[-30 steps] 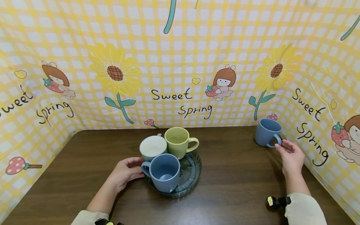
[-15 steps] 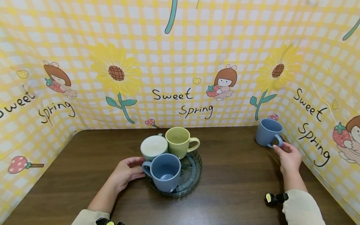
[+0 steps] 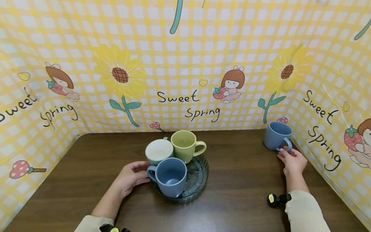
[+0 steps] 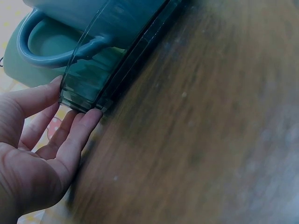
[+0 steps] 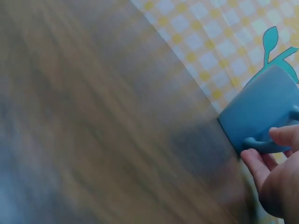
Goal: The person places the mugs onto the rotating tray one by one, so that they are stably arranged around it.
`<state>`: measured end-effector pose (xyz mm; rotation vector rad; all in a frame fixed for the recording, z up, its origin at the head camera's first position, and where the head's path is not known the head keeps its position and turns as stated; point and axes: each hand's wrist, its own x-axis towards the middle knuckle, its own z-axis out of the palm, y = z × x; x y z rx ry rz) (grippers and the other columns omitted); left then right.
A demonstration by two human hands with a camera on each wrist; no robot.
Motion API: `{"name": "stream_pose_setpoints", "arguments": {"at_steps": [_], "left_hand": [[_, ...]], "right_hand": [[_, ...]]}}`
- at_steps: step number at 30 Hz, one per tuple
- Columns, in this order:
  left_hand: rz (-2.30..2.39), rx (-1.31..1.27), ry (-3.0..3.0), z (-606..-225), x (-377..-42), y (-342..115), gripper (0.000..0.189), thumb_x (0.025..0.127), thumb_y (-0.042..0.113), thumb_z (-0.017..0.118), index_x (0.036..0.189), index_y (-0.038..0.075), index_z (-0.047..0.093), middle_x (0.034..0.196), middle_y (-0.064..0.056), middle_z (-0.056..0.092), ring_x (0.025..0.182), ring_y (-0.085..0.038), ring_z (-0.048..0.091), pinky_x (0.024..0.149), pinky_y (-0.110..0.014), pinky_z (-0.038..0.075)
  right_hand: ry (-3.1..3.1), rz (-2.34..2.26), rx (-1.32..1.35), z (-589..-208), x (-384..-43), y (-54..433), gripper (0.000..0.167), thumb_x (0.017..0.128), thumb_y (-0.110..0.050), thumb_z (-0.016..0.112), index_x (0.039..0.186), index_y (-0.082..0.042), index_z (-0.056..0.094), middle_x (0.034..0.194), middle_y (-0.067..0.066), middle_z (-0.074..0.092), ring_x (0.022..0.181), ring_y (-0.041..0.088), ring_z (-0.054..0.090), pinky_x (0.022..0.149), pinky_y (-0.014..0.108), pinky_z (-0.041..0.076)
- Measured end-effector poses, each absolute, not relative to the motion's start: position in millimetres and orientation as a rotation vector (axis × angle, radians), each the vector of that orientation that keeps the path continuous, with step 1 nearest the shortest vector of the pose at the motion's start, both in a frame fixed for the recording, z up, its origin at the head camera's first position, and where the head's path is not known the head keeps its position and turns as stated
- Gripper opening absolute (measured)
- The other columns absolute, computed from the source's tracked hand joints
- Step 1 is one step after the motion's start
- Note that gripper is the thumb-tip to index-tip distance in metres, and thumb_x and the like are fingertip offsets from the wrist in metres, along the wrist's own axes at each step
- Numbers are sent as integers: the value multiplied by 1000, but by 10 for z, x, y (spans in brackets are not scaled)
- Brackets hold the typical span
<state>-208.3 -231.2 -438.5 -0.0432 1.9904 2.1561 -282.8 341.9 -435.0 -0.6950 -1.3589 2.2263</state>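
In the head view my left hand holds the left edge of a dark, clear glass tray. The left wrist view puts the thumb on the tray's wall and the fingertips at its base. Three mugs stand in the tray: a blue mug in front, a pale mug with a white inside behind it, and a yellow-green mug at the back. At the far right, my right hand pinches the lower handle of a second blue mug, upright on the table. Its thumb lies at the handle, fingers below.
The brown wooden table stretches between the tray and the second blue mug. A yellow checked cloth with printed flowers and figures rises as walls behind and at both sides. The second blue mug stands near the back right corner.
My right hand has shifted left at the second blue mug's handle, its wrist swinging inward. The mugs, the tray and my left hand stay in place; the head view shifts slightly.
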Motion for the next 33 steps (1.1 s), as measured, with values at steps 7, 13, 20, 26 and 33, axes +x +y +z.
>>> {"name": "stream_pose_setpoints", "arguments": {"at_steps": [7,13,20,26,33], "left_hand": [[2161,-57,1990,-4369,-2066,-2313,43,86,-3,71,126,-8,56,112,-10,64,93,-19,67,83,-43,57],[2173,-32,1977,-4376,-2075,-2318,40,86,-3,70,124,-7,58,110,-9,64,93,-18,67,83,-42,57],[2176,-37,1967,-4390,-2079,-2310,37,86,-3,71,121,-3,61,110,-8,65,93,-18,67,83,-42,57],[2177,-47,1970,-4396,-2081,-2308,38,86,-3,70,122,-4,60,110,-8,64,93,-18,67,83,-42,57],[2190,-55,1960,-4393,-2085,-2307,40,87,-5,68,125,-6,58,110,-8,64,91,-18,67,83,-43,57]], "right_hand": [[-1248,2201,-633,-4392,-2858,3370,18,80,16,69,77,-1,73,69,2,68,57,15,67,55,26,58],[-1182,2193,-585,-4426,-2861,3365,16,79,16,69,77,1,73,67,3,66,58,14,67,55,25,58],[-1120,2189,-567,-4437,-2865,3358,19,78,19,68,78,1,74,69,4,66,60,14,67,55,25,58],[-1109,2190,-546,-4418,-2865,3353,21,77,19,70,73,-1,74,69,5,66,60,14,67,55,25,58],[-1104,2217,-536,-4374,-2832,3337,20,77,18,71,73,-1,74,71,5,66,61,15,68,57,26,58]]}}
